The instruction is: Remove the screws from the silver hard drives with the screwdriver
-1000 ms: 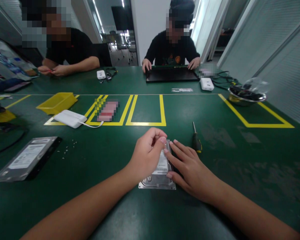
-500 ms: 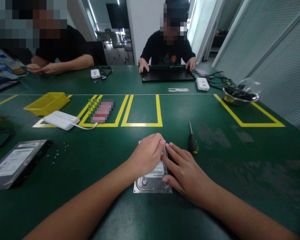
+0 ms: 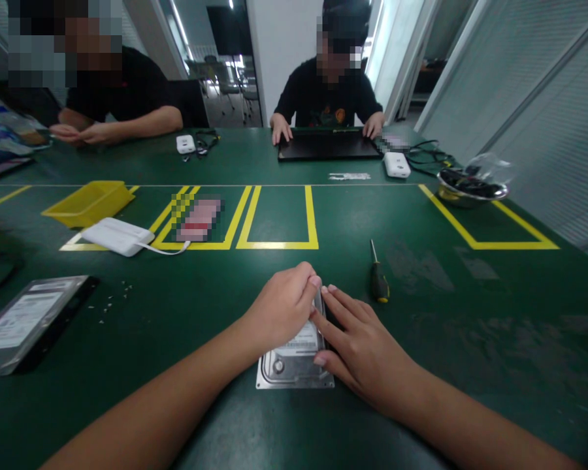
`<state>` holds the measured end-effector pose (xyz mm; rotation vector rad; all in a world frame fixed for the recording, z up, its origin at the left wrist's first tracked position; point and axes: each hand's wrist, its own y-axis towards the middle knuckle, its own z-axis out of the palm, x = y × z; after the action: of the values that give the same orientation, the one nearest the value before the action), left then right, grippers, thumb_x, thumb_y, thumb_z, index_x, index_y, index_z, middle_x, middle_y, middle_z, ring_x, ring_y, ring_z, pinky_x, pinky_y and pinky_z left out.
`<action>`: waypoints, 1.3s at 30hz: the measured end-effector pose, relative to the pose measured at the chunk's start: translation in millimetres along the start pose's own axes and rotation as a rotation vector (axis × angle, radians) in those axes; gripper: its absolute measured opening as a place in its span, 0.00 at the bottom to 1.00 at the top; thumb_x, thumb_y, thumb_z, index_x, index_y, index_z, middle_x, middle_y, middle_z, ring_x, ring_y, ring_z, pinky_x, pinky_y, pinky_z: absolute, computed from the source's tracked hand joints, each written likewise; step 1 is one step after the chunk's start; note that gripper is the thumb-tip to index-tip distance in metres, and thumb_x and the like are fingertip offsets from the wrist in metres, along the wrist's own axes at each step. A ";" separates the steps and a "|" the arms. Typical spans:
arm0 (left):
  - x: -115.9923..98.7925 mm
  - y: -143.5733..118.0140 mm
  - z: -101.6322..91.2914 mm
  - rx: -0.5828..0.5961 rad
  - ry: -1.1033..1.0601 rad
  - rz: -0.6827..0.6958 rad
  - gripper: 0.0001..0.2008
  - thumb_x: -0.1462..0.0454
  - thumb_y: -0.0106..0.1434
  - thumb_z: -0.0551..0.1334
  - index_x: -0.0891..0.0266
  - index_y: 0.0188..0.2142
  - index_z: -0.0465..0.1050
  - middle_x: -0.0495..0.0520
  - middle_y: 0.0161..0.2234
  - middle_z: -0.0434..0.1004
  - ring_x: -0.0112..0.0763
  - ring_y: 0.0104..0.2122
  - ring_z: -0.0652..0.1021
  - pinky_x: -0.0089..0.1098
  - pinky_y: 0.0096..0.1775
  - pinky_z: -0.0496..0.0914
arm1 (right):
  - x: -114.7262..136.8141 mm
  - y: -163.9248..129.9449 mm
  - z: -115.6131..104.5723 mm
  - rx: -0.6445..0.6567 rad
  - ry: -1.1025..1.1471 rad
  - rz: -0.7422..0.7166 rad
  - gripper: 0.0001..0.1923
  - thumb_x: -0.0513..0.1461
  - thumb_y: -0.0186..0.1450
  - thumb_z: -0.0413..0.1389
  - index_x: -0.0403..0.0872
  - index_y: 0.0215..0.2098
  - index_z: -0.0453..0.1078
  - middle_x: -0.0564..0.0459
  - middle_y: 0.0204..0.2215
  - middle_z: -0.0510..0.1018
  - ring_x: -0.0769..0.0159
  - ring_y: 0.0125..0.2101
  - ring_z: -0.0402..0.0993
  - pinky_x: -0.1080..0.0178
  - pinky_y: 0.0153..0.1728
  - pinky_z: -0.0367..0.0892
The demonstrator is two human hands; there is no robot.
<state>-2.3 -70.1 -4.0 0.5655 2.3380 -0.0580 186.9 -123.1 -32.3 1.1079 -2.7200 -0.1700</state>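
- The left hand [image 3: 284,307] is curled over, thumb against the bent forefinger; whether something small is pinched between them I cannot tell.
- The right hand [image 3: 360,329] has its fingers spread a little apart, clamped on nothing, the tips and thumb at the drive's right edge — a light steadying touch, by the look of it.
- Directly under the left fingers and just beside the right ones, the hard drive [image 3: 301,367] lies flat, label up, its bare metal end towards the wearer.
- It should handle as a stiff block, heavy for its size, and the smooth metal may slip under dry fingertips. Best hold: by the two long sides, fingers low, keeping pressure off the thin lid — a knock or drop could harm it.
- Beyond the right fingers and off to their right, a screwdriver [image 3: 379,281] lies with its shaft pointing away from them.
- Well left of the left fingers are scattered small screws [image 3: 110,303]; farther left, a second drive [image 3: 27,320].
- Past the left fingertips, over to the left, sit a white power bank [image 3: 117,236] and a yellow bin [image 3: 91,202].
- Farthest out, ahead of both hands, a co-worker's hands rest on a black panel [image 3: 329,145].
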 end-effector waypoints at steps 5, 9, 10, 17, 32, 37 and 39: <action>0.5 -2.1 -1.9 -0.013 0.032 -0.005 0.14 0.59 0.73 0.46 0.59 0.32 0.62 0.48 0.28 0.69 0.32 0.29 0.71 0.32 0.31 0.60 | 4.2 0.7 1.0 -0.013 -0.007 -0.004 0.34 0.52 0.69 0.51 0.42 0.67 0.59 0.30 0.66 0.60 0.40 0.65 0.56 0.41 0.57 0.64; 2.2 -0.5 -2.2 -0.065 -0.009 -0.025 0.13 0.60 0.73 0.48 0.60 0.33 0.63 0.49 0.29 0.71 0.31 0.30 0.72 0.32 0.32 0.61 | 6.7 1.2 1.7 -0.022 -0.011 0.000 0.33 0.50 0.69 0.52 0.42 0.67 0.60 0.30 0.65 0.61 0.40 0.65 0.57 0.41 0.57 0.65; 2.7 0.6 -2.1 -0.077 -0.017 -0.022 0.12 0.61 0.72 0.49 0.60 0.33 0.64 0.49 0.30 0.71 0.31 0.30 0.72 0.32 0.32 0.61 | 7.0 1.1 1.9 -0.024 -0.012 0.000 0.33 0.50 0.69 0.52 0.42 0.67 0.60 0.30 0.65 0.61 0.39 0.65 0.57 0.41 0.57 0.65; 6.6 12.5 -0.4 -0.115 0.002 0.080 0.07 0.68 0.68 0.54 0.61 0.34 0.68 0.51 0.33 0.74 0.32 0.34 0.73 0.33 0.37 0.66 | 6.4 0.1 2.5 -0.039 -0.006 -0.010 0.32 0.49 0.69 0.51 0.41 0.66 0.61 0.29 0.64 0.62 0.39 0.64 0.58 0.41 0.57 0.65; 9.3 24.3 2.9 -0.045 0.116 0.137 0.08 0.67 0.70 0.53 0.61 0.37 0.70 0.52 0.35 0.74 0.34 0.37 0.74 0.35 0.40 0.67 | 5.7 -0.9 -0.1 -0.011 0.050 0.008 0.32 0.50 0.69 0.51 0.42 0.66 0.61 0.28 0.64 0.62 0.39 0.64 0.58 0.41 0.58 0.64; 11.7 24.3 4.6 -0.024 0.123 0.150 0.09 0.67 0.70 0.53 0.62 0.37 0.71 0.53 0.35 0.74 0.34 0.38 0.74 0.35 0.41 0.68 | 4.3 0.1 1.8 -0.004 0.052 0.015 0.32 0.49 0.69 0.51 0.42 0.66 0.61 0.29 0.65 0.61 0.39 0.65 0.57 0.41 0.58 0.64; 12.9 24.7 5.1 -0.012 0.141 0.159 0.09 0.67 0.70 0.52 0.62 0.37 0.71 0.53 0.36 0.74 0.35 0.38 0.74 0.36 0.42 0.68 | 4.0 0.3 2.7 -0.004 0.052 0.016 0.32 0.49 0.70 0.51 0.43 0.67 0.60 0.29 0.65 0.61 0.39 0.65 0.57 0.41 0.58 0.64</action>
<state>2.9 -43.9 -13.5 0.7698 2.4181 0.0713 183.2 -125.6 -34.3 1.0743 -2.6809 -0.1418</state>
